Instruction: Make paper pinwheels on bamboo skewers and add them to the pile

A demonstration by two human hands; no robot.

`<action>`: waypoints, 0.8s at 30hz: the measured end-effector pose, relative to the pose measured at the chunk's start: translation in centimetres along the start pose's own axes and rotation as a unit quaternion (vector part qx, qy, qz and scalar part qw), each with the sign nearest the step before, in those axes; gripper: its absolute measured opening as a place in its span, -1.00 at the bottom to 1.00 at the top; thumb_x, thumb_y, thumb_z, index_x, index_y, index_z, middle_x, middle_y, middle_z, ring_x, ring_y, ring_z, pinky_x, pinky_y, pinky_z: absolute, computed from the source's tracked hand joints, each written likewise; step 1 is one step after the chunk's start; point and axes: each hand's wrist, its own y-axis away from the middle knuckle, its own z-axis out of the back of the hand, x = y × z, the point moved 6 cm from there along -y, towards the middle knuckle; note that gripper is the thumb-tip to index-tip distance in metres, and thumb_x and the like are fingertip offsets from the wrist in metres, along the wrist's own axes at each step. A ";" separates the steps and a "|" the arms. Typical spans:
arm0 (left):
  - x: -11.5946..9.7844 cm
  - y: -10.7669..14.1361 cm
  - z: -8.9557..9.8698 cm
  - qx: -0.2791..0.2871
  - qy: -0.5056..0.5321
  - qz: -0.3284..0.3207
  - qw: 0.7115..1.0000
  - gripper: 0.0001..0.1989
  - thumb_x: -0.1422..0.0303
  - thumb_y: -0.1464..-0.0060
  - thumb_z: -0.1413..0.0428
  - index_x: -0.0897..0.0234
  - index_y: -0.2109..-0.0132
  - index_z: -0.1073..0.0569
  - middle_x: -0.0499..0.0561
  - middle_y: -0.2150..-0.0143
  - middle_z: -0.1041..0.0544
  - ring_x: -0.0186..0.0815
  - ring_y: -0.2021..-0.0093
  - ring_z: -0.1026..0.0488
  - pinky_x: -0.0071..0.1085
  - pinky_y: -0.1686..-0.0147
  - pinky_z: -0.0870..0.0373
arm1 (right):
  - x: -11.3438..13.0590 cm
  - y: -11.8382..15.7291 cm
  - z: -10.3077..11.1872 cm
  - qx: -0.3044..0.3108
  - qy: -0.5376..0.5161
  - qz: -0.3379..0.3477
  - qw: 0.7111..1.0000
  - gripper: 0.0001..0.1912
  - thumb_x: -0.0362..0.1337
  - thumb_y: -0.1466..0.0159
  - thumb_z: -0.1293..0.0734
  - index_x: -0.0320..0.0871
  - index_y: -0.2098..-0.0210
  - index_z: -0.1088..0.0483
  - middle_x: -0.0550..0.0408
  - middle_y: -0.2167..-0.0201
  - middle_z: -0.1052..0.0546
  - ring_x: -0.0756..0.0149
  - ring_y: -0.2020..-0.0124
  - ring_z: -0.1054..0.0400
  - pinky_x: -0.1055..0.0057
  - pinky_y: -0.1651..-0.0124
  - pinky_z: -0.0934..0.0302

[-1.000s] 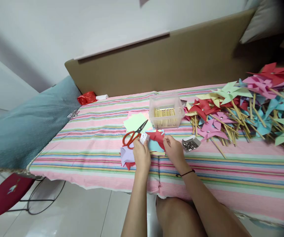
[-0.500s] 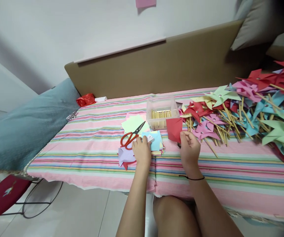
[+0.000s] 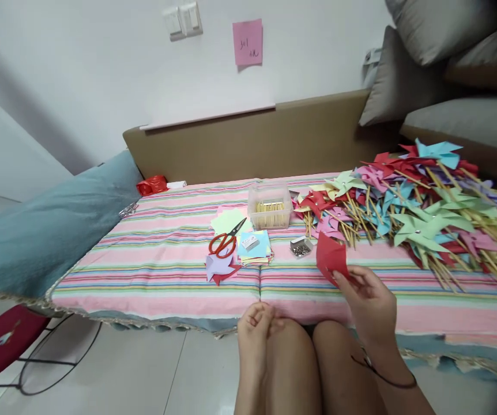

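Observation:
My right hand [image 3: 372,302] pinches a red paper square [image 3: 331,256] by its lower edge, above the striped cloth. My left hand [image 3: 255,325] is beside my knee at the cloth's front edge, its fingers curled together; whatever they may hold is hidden. Red-handled scissors [image 3: 226,241] lie partly on pale green paper [image 3: 228,221]. A stack of coloured paper squares [image 3: 260,246] has a small white box [image 3: 249,242] on top. Lilac cut paper [image 3: 217,267] lies over red cut paper [image 3: 223,279]. Near the red square sits a small open box of metal fasteners [image 3: 301,248].
A clear plastic box [image 3: 270,207] holds thin wooden sticks. Finished paper pinwheels [image 3: 417,225] pile up at the right, below grey cushions [image 3: 439,75]. A red plastic bag [image 3: 152,185] is at the back left. A dark red stool [image 3: 8,346] stands on the floor.
My left hand has drawn back from the paper stack to the front edge, its fingers now curled. The right hand has moved toward me and right with the red paper. The view has tilted up.

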 end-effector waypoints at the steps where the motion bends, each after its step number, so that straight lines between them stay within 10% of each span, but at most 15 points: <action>1: 0.3 1.3 -0.8 0.023 0.014 0.021 0.999 -0.64 0.14 0.17 -0.30 0.38 0.41 -0.43 0.05 0.47 -0.53 -0.40 0.52 -0.43 -0.46 0.41 -0.38 | 1.3 1.2 0.8 0.026 0.040 0.033 0.998 -0.86 -0.25 -0.12 -0.42 -0.13 0.33 -0.43 0.08 0.37 -0.55 0.28 0.32 -0.47 0.35 0.22 -0.38; 7: -1.9 9.1 -5.3 0.212 0.177 0.101 0.956 -0.38 -0.10 -0.07 0.03 0.40 0.09 -0.52 0.25 0.13 -0.57 -0.11 0.18 -0.53 -0.25 0.19 -0.45 | 9.7 7.8 2.6 0.268 0.132 0.353 0.887 -0.81 -0.50 -0.22 -0.26 -0.09 0.28 -0.41 0.07 0.20 -0.57 0.24 0.06 -0.38 0.25 0.03 -0.31; 12: -3.2 12.1 -4.4 0.238 0.158 0.090 0.954 -0.55 0.06 0.07 -0.21 0.29 0.12 -0.56 0.18 0.10 -0.58 -0.03 0.00 -0.47 -0.18 -0.01 -0.36 | 12.6 10.6 4.5 0.271 0.187 0.454 0.828 -0.81 -0.49 -0.20 -0.28 -0.10 0.28 -0.40 0.04 0.12 -0.57 0.17 -0.03 -0.34 0.14 -0.03 -0.25; 18: -3.7 12.8 -2.9 0.195 0.016 0.012 0.981 -0.65 0.36 0.13 -0.30 0.29 0.11 -0.54 0.10 0.15 -0.60 -0.13 0.05 -0.48 -0.27 0.07 -0.39 | 12.7 12.2 6.8 0.253 0.222 0.422 0.842 -0.65 -0.48 -0.24 -0.19 -0.05 0.05 -0.39 -0.01 -0.02 -0.49 0.16 -0.13 -0.28 0.16 -0.04 -0.29; 24: -7.6 14.6 -4.4 0.180 -0.025 -0.045 0.982 -0.69 0.33 0.15 -0.31 0.35 0.20 -0.55 0.10 0.24 -0.61 -0.22 0.25 -0.50 -0.36 0.23 -0.39 | 15.5 10.1 9.6 0.141 0.192 0.263 0.935 -0.67 -0.29 -0.30 -0.22 0.00 -0.05 -0.32 -0.04 -0.15 -0.36 0.11 -0.18 -0.23 0.13 -0.11 -0.24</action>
